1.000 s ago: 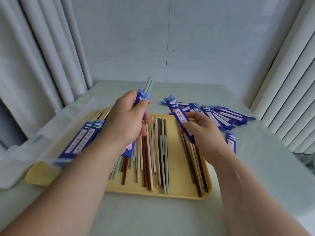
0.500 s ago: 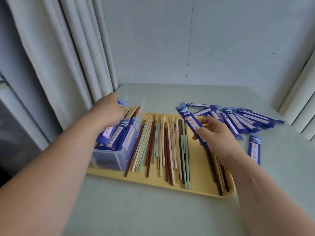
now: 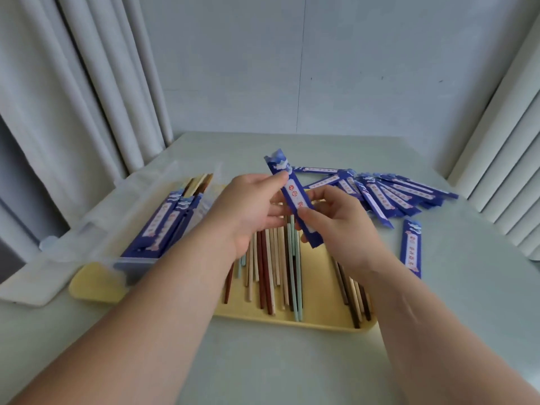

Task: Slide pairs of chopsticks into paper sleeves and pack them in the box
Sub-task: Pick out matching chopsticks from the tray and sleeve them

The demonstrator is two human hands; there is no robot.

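Observation:
An empty blue paper sleeve (image 3: 295,197) is held tilted above the yellow tray (image 3: 321,320). My right hand (image 3: 336,226) pinches its lower half between thumb and fingers. My left hand (image 3: 248,206) touches the sleeve's upper part with its fingertips, fingers fairly straight. Under both hands, loose chopsticks (image 3: 271,276) in brown, cream and pale green lie lengthwise on the tray. The clear plastic box (image 3: 137,263) stands on the tray's left end and holds sleeved chopsticks (image 3: 163,223).
A pile of empty blue sleeves (image 3: 385,194) lies on the table right of the tray, with one sleeve (image 3: 411,248) apart nearer me. The box's clear lid (image 3: 38,276) lies at the left. Curtains hang on both sides.
My left hand has left the box, where it put down a sleeved pair, and come across to the sleeve. My right hand has lifted that sleeve toward the middle.

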